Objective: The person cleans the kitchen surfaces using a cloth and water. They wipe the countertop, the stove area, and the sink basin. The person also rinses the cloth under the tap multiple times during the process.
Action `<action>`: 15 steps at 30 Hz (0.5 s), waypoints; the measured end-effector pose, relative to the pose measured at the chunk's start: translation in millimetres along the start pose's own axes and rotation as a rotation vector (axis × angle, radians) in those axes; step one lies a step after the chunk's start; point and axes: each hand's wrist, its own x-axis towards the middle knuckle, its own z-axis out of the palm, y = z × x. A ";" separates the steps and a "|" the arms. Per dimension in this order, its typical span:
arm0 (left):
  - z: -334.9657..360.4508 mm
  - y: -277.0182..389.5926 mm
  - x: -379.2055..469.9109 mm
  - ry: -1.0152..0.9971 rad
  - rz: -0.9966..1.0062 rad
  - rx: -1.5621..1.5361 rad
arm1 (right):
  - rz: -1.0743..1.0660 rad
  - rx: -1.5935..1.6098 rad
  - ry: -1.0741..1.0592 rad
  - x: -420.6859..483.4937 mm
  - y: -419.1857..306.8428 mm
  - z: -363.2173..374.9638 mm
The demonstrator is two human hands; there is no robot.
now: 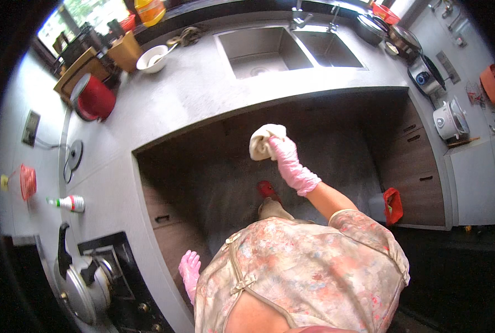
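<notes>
My right hand (285, 160), in a pink disposable glove, grips a bunched white cloth (262, 143). Hand and cloth are held out in front of me, over the dark floor (330, 166) between the counters. Low on my left side, my left hand (190, 266) wears the same kind of glove, with nothing visible in it. It is beside the wooden cabinet front under the left counter, partly hidden by my floral top (305, 266). One red shoe (267, 189) shows below my body.
A double steel sink (264, 50) is set in the grey counter (180, 95) ahead. To the left are a white bowl (152, 59), red canister (93, 98), spray bottle (70, 203) and pressure cooker (83, 291) on the hob. A red-lined bin (393, 207) stands right, below a white cooker (449, 120).
</notes>
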 end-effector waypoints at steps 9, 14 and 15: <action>197.8 105.7 35.9 -0.070 0.065 0.203 | -0.326 -0.178 0.546 232.8 -90.8 -199.1; 257.5 112.4 61.3 -0.080 0.133 0.419 | -0.324 -0.577 0.681 340.8 -105.5 -331.9; 264.0 113.7 66.5 -0.091 0.125 0.471 | -0.182 -0.797 0.770 361.8 -106.4 -374.5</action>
